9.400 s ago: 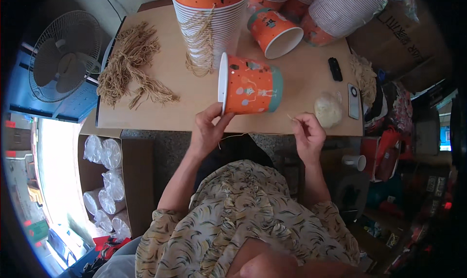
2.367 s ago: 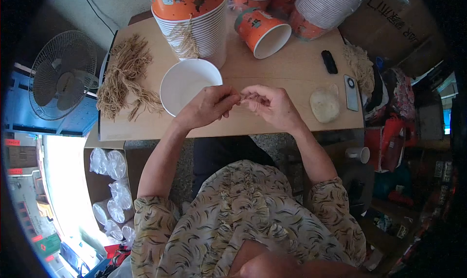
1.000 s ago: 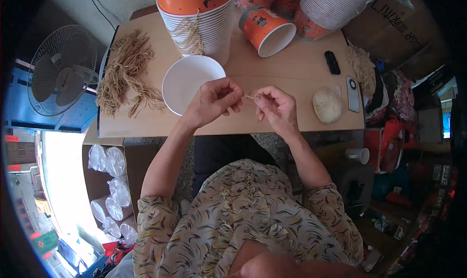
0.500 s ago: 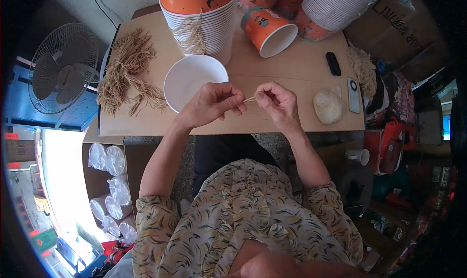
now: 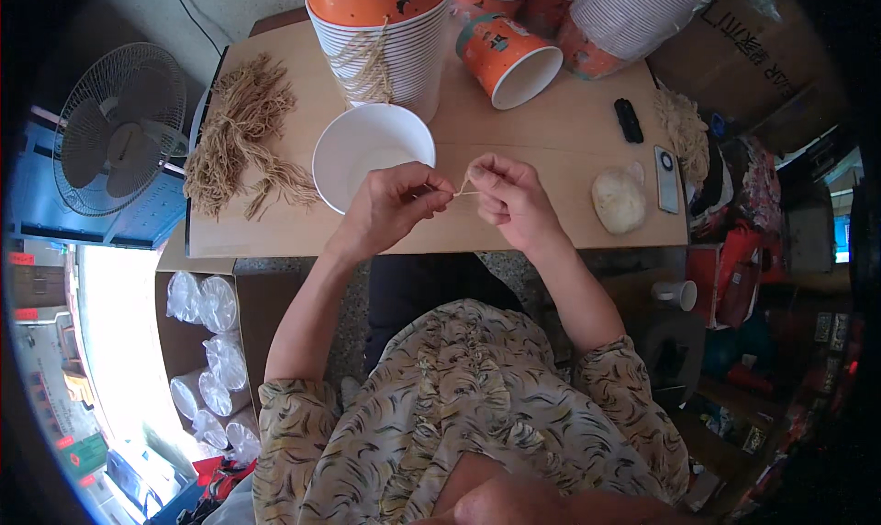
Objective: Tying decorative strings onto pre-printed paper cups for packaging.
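Note:
Between my two hands runs a thin tan cord (image 5: 468,194), bent into a small loop. My left hand (image 5: 395,206) is closed, pinching the cord between thumb and fingertips in front of the white mouth of a tipped paper bucket (image 5: 362,149). With thumb and forefinger my right hand (image 5: 514,199) grips another part of the cord, its remaining fingers curled in. That bucket lies at the near end of a tall stack of orange and white paper buckets (image 5: 385,52), with tan cords hanging over its side. A bundle of tan cords (image 5: 243,130) lies to the left.
On the right of the wooden table (image 5: 541,167) are a pale round bundle (image 5: 618,199), a phone (image 5: 667,178) and a black object (image 5: 629,120). An orange bucket (image 5: 514,61) lies on its side behind. A fan (image 5: 124,130) stands left; wrapped cups (image 5: 216,360) fill a carton below.
My right hand has turned and its fingers have curled in, raising part of the cord into a loop. My left hand has shifted slightly, still pinching the cord.

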